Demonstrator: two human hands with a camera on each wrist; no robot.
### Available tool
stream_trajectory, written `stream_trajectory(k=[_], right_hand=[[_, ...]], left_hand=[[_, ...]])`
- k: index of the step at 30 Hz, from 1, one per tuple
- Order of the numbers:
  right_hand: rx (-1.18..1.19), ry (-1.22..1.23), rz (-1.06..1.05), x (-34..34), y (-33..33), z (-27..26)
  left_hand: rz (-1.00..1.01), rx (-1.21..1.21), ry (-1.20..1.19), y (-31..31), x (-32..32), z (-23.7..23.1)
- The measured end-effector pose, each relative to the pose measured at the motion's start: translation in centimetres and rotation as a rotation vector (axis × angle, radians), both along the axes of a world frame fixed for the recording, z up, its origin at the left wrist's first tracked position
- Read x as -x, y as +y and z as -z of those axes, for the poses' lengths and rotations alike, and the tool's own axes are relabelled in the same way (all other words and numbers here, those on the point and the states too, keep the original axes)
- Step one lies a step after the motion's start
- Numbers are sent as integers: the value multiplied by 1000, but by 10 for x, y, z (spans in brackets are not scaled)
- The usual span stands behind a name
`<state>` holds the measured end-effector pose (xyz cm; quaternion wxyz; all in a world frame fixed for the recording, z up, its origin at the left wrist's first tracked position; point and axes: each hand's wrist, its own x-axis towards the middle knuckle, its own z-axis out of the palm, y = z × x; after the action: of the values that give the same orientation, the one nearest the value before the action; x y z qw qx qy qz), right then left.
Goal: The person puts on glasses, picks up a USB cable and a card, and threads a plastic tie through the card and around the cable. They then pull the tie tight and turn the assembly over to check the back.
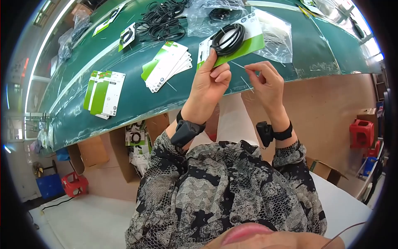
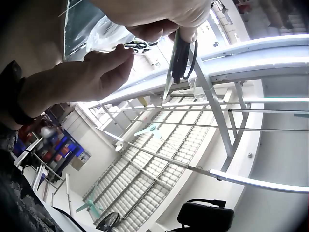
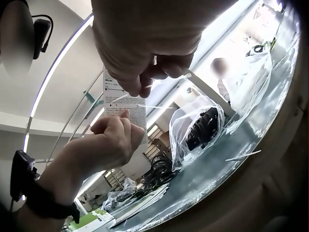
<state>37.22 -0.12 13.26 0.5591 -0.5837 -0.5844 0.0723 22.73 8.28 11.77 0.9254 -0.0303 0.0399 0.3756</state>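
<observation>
My left hand grips the lower edge of a white-and-green retail card, thumb on its front. A coil of black cable lies against the card's printed face. To the right, my right hand is raised with thumb and fingertips together, pinching a thin white cable tie. In the right wrist view, this cable tie points toward the back of the card. Another white strip sticks out beside the card there.
Fanned cards and a card stack lie on the green table. Behind are a black cable heap, a carded cable and a clear bag of white ties. A loose tie lies near the table edge.
</observation>
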Motion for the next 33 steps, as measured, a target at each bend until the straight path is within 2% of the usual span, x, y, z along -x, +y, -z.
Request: stream_trajectory(k=[11, 33], right_hand=[[23, -1, 1, 4, 2, 2], [-11, -1, 22, 7, 9, 4]], left_hand=[[-21, 47, -1, -8, -2, 1], [101, 150, -102, -14, -1, 8]])
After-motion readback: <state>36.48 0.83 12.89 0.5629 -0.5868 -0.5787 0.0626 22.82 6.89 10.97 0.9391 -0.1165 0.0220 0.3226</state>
